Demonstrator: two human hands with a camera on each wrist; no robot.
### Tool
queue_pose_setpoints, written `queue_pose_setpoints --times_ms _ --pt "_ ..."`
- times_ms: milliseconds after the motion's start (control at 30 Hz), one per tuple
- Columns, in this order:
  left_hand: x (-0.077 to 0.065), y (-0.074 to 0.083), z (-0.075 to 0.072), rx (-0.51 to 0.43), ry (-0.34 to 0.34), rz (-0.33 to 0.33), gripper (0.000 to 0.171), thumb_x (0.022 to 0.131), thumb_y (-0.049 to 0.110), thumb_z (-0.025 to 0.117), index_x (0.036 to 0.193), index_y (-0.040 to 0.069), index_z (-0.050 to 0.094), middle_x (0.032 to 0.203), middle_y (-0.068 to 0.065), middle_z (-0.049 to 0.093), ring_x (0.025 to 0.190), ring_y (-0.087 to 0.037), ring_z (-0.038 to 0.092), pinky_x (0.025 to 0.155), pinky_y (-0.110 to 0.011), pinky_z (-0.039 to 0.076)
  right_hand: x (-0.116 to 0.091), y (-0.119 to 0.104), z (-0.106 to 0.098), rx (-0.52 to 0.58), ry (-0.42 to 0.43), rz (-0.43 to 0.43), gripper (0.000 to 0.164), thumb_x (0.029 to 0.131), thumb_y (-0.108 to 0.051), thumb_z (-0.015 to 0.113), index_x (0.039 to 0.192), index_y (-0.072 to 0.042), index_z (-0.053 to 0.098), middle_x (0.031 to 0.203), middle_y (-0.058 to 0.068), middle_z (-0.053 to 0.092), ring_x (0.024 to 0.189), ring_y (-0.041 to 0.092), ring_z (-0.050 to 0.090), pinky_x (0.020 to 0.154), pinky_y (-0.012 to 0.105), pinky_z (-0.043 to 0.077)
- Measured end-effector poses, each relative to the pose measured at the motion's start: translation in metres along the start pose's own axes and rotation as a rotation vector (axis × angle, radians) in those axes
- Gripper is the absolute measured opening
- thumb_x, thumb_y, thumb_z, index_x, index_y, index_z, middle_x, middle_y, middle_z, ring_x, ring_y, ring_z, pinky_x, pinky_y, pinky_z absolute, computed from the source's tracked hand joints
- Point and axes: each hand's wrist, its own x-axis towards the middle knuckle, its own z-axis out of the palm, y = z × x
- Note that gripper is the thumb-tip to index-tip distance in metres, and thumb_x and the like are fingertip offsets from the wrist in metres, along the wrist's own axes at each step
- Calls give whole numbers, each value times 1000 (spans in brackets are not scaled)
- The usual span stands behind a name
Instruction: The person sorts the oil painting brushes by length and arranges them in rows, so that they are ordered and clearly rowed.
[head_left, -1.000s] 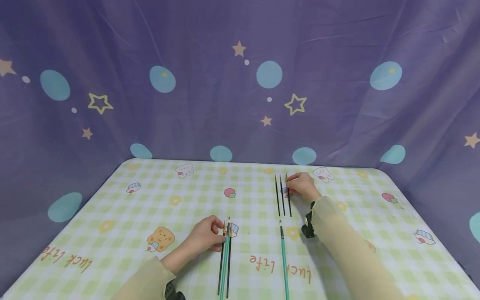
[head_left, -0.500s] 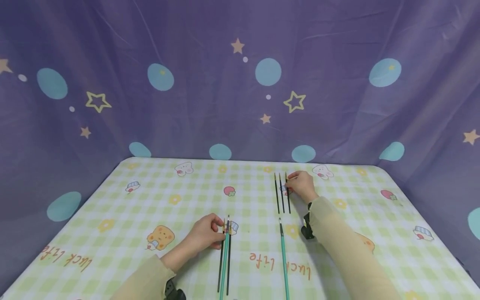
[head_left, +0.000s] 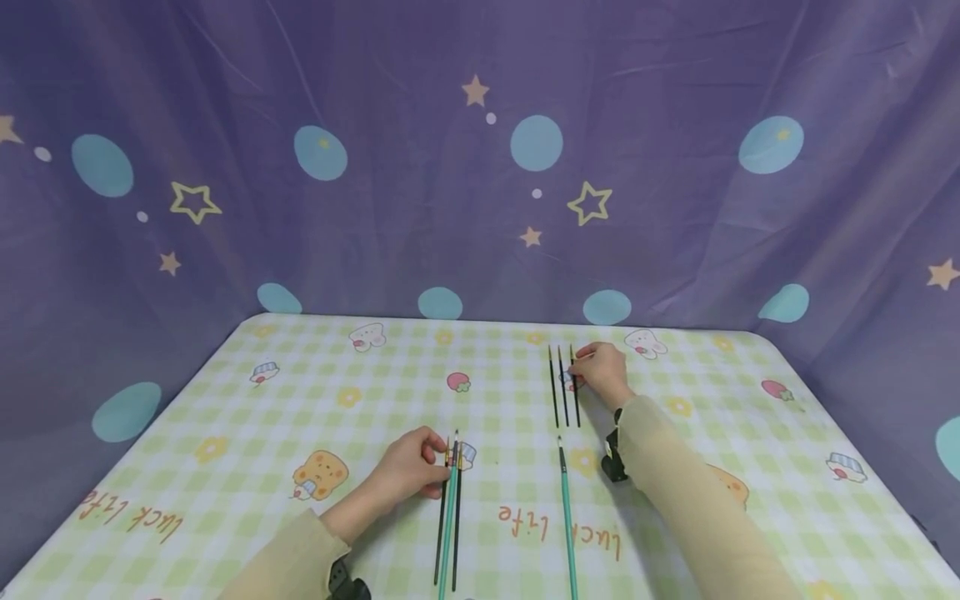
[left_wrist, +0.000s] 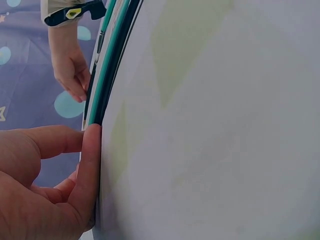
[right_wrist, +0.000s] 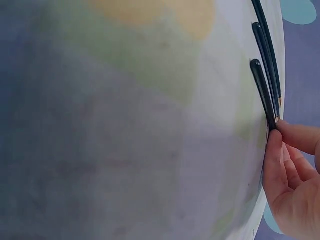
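In the head view, my left hand (head_left: 408, 467) pinches the leftmost black paintbrush (head_left: 440, 533) near its metal collar. Beside it lie a teal paintbrush (head_left: 449, 525) and another black paintbrush (head_left: 457, 533), close together with bristles pointing away from me. Farther back on the right, my right hand (head_left: 606, 371) holds the rightmost of three thin black paintbrushes (head_left: 577, 408) between thumb and index finger. The other two, a middle one (head_left: 563, 396) and a left one (head_left: 553, 387), lie parallel to it. In the right wrist view, the fingertips meet at the pinched brush (right_wrist: 262, 90).
A single teal paintbrush (head_left: 567, 508) lies in front of the three black ones. The table (head_left: 300, 417) has a green checked cloth with printed cartoons. Behind it hangs a purple curtain (head_left: 420, 208) with stars and blue ovals.
The head view has shifted very slightly. Both hands and all the paintbrushes stay in nearly the same places.
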Motion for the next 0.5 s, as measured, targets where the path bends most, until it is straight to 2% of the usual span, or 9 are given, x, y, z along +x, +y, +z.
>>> queue_pose_setpoints --times_ms 367,500 --pt "0 3 2 0 -8 8 27 74 -2 65 97 -1 52 78 -8 40 51 -14 54 49 -27 56 -11 -4 -10 -29 41 -53 22 76 -14 68 94 0 65 71 9 66 52 12 60 51 19 44" --pt "-1 2 1 5 -1 -1 26 75 -3 65 97 -1 52 78 -8 40 51 -14 54 49 -28 56 -20 -10 -8 -10 20 -61 22 76 -17 69 92 -2 65 73 8 66 53 12 61 50 19 46"
